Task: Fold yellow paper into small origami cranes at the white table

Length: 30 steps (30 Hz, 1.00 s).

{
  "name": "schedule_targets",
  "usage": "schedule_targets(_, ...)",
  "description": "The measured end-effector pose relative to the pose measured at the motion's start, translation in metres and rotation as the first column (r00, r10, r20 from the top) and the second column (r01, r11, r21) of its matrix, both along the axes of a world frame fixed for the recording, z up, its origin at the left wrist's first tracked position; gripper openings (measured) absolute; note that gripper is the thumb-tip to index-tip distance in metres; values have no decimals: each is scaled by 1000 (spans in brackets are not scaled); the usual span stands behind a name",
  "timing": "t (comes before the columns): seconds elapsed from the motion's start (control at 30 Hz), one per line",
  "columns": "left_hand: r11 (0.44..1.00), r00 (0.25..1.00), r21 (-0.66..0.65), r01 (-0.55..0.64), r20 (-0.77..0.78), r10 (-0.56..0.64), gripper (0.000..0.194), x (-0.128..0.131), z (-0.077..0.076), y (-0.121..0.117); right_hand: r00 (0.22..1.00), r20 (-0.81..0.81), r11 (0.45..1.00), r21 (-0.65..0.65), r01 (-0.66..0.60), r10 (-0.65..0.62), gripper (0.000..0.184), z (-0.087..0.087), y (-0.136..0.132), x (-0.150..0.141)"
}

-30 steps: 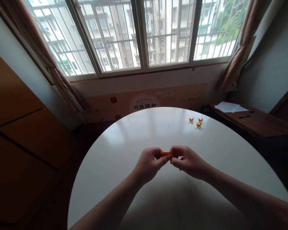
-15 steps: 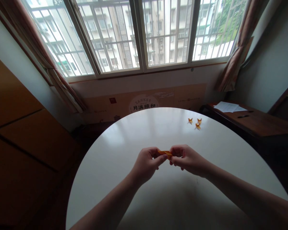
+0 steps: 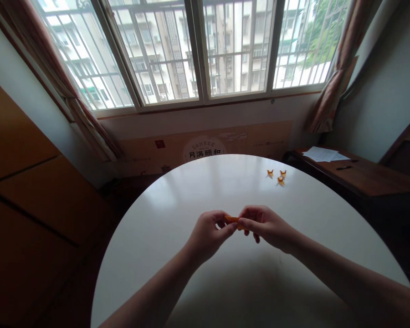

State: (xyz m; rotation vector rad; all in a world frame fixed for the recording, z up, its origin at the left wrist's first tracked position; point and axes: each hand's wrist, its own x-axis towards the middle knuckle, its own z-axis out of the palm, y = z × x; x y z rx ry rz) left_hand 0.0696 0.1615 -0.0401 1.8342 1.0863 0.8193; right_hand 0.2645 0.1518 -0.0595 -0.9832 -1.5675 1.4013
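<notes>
A small folded piece of orange paper point(image 3: 231, 219) is held between my two hands above the white round table point(image 3: 150, 255). My left hand point(image 3: 210, 233) pinches its left end between thumb and fingers. On the right end, the thumb and forefinger of my right hand point(image 3: 261, 225) press together, with the other fingers curled below. The fingers cover much of the paper, so its full shape is hidden. Farther back on the tabletop stand three small orange folded-paper birds point(image 3: 280, 181), close together.
Beyond the table's right edge is a brown wooden desk point(image 3: 369, 175) with white paper sheets point(image 3: 323, 154) on it. An orange-brown cabinet point(image 3: 27, 200) stands at the left. Behind the table are a printed panel point(image 3: 136, 157) and a barred window point(image 3: 239, 50) with curtains.
My right hand has shifted slightly left along the orange paper, its thumb now lying over the paper's right part. Less of the paper shows. My left hand stays almost in place.
</notes>
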Motion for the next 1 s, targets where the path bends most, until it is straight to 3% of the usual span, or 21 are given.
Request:
schedule_targets(0.2,999,998,46,-1,60,-1,23,-2,-4,4,991,101,989,124,79,-92,34,-2,0,-2)
schedule_targets(0.3,998,996,54,-15,90,11,23,-2,-6,5,994,57,986,140,89,-97,33,-2,-1,-4)
schedule_targets(0.47,998,959,57,30,280,-45,24,-2,-2,2,965,-259,996,-68,-64,44,37,-3,-3,-4)
schedule_targets(0.6,991,940,112,69,324,-102,24,-2,1,-1,928,-303,940,-193,-283,217,36,-6,-3,-4)
schedule_targets(0.73,985,926,103,138,338,-165,24,-2,2,-3,860,-386,864,-238,-444,335,33,-13,-1,-2)
schedule_targets(1.0,963,892,35,267,369,-260,23,-1,3,-5,788,-504,818,-243,-521,352,32,-15,-1,0)
